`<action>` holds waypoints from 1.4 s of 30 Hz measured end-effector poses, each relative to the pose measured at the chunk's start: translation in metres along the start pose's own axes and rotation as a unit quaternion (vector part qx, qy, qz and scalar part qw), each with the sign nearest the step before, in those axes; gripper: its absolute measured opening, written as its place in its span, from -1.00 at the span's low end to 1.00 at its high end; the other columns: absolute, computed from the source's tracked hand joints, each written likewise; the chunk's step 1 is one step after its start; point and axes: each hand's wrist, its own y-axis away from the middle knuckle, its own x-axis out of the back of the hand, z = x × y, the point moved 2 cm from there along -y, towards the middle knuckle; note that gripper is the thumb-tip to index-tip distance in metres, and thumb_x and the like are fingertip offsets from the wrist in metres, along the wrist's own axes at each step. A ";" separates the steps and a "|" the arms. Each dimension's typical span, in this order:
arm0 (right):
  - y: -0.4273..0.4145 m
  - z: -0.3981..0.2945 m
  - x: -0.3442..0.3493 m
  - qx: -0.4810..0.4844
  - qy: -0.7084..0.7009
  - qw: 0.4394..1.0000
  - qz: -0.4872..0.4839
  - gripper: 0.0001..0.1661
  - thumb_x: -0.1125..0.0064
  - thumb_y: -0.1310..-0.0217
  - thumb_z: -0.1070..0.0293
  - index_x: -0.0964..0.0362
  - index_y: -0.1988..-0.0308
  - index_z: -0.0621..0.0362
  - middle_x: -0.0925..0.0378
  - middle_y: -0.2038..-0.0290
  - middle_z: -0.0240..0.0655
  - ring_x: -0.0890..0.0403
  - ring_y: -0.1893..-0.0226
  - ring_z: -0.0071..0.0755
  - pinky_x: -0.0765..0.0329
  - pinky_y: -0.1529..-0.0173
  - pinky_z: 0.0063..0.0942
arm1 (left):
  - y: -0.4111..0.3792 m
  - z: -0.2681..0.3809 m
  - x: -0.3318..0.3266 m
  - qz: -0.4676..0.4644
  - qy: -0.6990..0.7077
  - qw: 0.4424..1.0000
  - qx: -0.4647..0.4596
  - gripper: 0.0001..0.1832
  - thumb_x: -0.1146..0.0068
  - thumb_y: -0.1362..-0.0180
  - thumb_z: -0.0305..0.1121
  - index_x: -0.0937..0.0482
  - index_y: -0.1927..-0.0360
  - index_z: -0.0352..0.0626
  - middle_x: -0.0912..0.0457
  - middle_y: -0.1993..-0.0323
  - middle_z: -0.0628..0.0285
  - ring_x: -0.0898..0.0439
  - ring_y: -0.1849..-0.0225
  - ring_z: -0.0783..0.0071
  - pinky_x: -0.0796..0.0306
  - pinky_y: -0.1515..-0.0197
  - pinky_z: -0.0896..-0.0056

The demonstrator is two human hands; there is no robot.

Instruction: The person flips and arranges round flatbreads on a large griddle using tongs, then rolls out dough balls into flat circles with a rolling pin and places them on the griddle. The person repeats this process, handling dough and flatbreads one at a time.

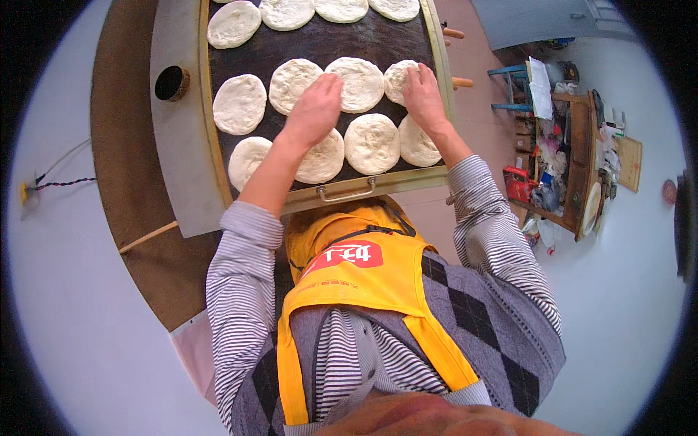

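Note:
Several flat, pale dough rounds lie in rows on a dark griddle plate [349,42]. My left hand [315,111] is palm down over the gap between two of them, its fingertips at the left rim of a middle dough round [357,84]. Left of those fingers sits another dough round [294,82]. My right hand [424,98] has its extended fingers over a smaller dough round [395,82] near the plate's right edge. Closer to me, the hands and forearms partly cover the front row, where one dough round [372,144] shows whole. Both palms' undersides are hidden.
A metal handle [347,191] projects from the griddle's front rim. Wooden handles [462,83] stick out on the right. At the left are a metal side ledge [177,136] with a round dark opening and a brown surface [131,163]. A cluttered wooden cabinet [581,163] stands right.

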 end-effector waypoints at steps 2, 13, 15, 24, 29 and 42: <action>0.001 -0.009 -0.003 -0.035 -0.026 0.999 -0.028 -0.28 -0.28 -0.21 0.20 -0.27 -0.24 0.36 -0.19 -0.31 0.35 -0.21 -0.35 0.37 -0.19 -0.44 0.04 | -0.018 0.014 -0.029 -0.048 -0.018 0.998 0.021 -0.50 -0.07 -0.29 -0.28 -0.44 -0.20 -0.42 -0.42 -0.28 -0.19 -0.38 -0.35 -0.11 -0.27 -0.39 0.02; 0.002 0.031 0.030 0.078 -0.102 0.991 0.046 -0.41 -0.29 -0.18 0.30 -0.40 -0.18 0.21 -0.30 -0.33 0.05 -0.32 -0.35 0.13 -0.31 -0.40 -0.09 | -0.056 0.041 -0.079 0.001 -0.086 0.995 0.054 -0.48 -0.15 -0.27 -0.14 -0.50 -0.23 -0.19 -0.47 -0.28 0.04 -0.40 -0.34 0.12 -0.22 -0.29 -0.04; 0.016 0.028 0.036 -0.023 -0.094 0.994 0.056 -0.55 -0.30 -0.17 0.30 -0.46 -0.04 0.21 -0.49 -0.05 0.02 -0.54 -0.10 0.07 -0.53 -0.16 -0.11 | -0.077 0.043 -0.083 0.007 -0.102 0.994 0.026 -0.69 -0.18 -0.20 -0.29 -0.61 -0.01 -0.08 -0.65 0.04 0.19 -0.56 -0.08 0.19 -0.32 -0.07 0.01; 0.018 0.036 0.007 -0.043 -0.072 0.996 0.032 -0.69 -0.19 -0.14 0.44 -0.47 0.07 0.22 -0.48 0.12 -0.02 -0.56 0.04 0.05 -0.57 -0.01 -0.13 | -0.128 0.037 -0.140 -0.006 -0.118 0.988 0.103 -0.78 -0.20 -0.13 -0.20 -0.62 0.19 -0.04 -0.70 0.29 0.15 -0.64 0.17 0.04 -0.39 0.11 -0.10; 0.007 0.056 0.009 0.025 -0.055 0.995 0.073 -0.68 -0.11 -0.14 0.46 -0.50 0.06 0.22 -0.50 0.02 -0.05 -0.53 -0.02 0.05 -0.52 -0.11 -0.13 | -0.109 0.055 -0.133 -0.004 -0.173 0.981 0.082 -0.82 -0.21 -0.13 -0.18 -0.64 0.29 0.00 -0.66 0.35 0.19 -0.61 0.19 0.10 -0.37 0.13 -0.08; -0.003 -0.014 0.034 0.136 -0.130 0.980 0.061 -0.72 -0.13 -0.18 0.49 -0.51 0.07 0.16 -0.58 0.04 -0.17 -0.61 0.01 -0.02 -0.60 -0.03 -0.20 | -0.057 -0.017 -0.048 0.035 -0.205 0.972 0.113 -0.83 -0.16 -0.16 -0.28 -0.68 0.23 -0.06 -0.66 0.18 0.22 -0.53 0.01 0.15 -0.35 0.02 -0.06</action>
